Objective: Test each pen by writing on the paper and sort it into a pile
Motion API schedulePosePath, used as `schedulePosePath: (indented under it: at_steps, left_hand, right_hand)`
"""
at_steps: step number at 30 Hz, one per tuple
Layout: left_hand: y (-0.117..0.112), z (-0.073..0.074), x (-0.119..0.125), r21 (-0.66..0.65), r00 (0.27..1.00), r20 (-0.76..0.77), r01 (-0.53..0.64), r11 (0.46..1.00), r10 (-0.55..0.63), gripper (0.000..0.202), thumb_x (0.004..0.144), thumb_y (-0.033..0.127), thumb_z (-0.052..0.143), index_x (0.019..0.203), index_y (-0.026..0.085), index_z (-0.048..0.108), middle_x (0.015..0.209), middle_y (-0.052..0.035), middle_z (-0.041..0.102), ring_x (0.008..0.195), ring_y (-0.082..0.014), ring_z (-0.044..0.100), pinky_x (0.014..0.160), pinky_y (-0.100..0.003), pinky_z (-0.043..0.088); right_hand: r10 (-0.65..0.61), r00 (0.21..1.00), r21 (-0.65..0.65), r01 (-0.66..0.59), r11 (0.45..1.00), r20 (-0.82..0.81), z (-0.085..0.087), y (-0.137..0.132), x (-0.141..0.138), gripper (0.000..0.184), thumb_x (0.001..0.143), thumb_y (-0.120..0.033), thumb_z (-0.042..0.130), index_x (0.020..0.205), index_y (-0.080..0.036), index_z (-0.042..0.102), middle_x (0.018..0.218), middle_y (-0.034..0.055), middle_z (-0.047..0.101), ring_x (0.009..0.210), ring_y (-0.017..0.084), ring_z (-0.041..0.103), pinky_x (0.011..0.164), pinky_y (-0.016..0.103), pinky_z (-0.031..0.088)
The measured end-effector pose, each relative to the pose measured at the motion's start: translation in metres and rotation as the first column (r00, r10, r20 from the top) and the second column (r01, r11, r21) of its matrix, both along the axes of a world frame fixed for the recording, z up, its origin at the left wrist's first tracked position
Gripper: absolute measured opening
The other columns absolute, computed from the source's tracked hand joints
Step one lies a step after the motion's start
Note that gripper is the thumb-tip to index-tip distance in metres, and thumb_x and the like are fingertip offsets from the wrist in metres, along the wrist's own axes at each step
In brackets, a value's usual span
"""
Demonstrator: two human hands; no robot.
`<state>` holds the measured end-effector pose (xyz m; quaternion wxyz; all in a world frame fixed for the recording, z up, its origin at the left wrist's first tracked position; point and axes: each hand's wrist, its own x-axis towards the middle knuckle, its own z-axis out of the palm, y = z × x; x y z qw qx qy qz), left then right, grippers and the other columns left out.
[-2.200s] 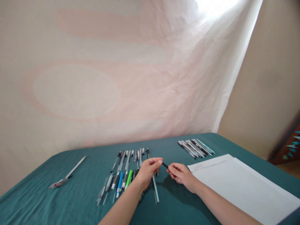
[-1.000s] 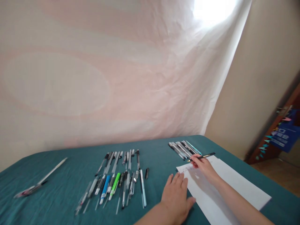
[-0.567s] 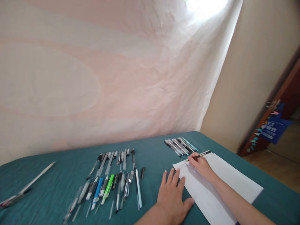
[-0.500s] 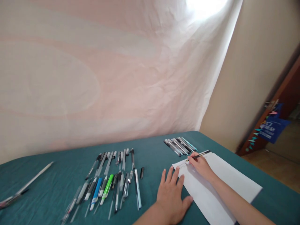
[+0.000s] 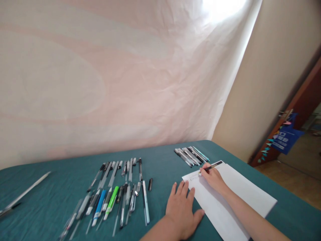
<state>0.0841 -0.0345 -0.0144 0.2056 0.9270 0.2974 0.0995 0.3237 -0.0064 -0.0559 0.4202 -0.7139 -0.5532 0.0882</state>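
The table (image 5: pixel 160 151) bears a dark green cloth (image 5: pixel 159 167). On it lie, from left to right: a slender white rod (image 5: pixel 27 192); two rows of pens (image 5: pixel 115 189); a black cap (image 5: pixel 150 184); a farther pen cluster (image 5: pixel 192 156); and white paper (image 5: pixel 245 188).

Black pen (image 5: pixel 215 165), white paper (image 5: pixel 247 192), teal cloth (image 5: pixel 160 169) (unpatterned)

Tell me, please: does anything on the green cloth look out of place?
Two things, mildly. A short black cylinder, probably a pen cap, lies alone right of the rows of mixed plastic pens. A long, slender white stick lies far left, apart from them. I see no spill or damage.
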Motion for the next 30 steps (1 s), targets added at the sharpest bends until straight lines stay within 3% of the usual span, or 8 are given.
schedulePosePath:
  at_steps: [11,30]
  left_hand:
    - [0.0000,-0.0029,0.0007,-0.002,1.000,0.015,-0.003,1.000,0.003,0.065,0.085,0.058,0.024,0.136,0.019,0.035,0.146,-0.0095,0.022,0.134,-0.0299,0.011,0.107,-0.050,0.002]
    - [-0.0001,-0.0026,0.0000,0.011,1.000,0.029,0.000,1.000,0.000,0.065,0.085,0.058,0.024,0.135,0.018,0.035,0.145,-0.0111,0.023,0.134,-0.0298,0.012,0.107,-0.050,0.002]
  right_hand:
    - [-0.008,0.998,-0.015,0.009,1.000,0.060,-0.0008,0.0013,0.0021,0.019,0.073,-0.035,0.044,0.060,-0.022,0.047,0.050,-0.0031,0.049,0.052,0.016,0.047,0.052,0.026,0.032]
    - [-0.008,0.999,0.004,0.008,1.000,-0.038,-0.0011,0.0003,0.0019,0.022,0.072,-0.038,0.047,0.060,-0.021,0.051,0.048,-0.0040,0.049,0.049,0.015,0.045,0.050,0.026,0.031]
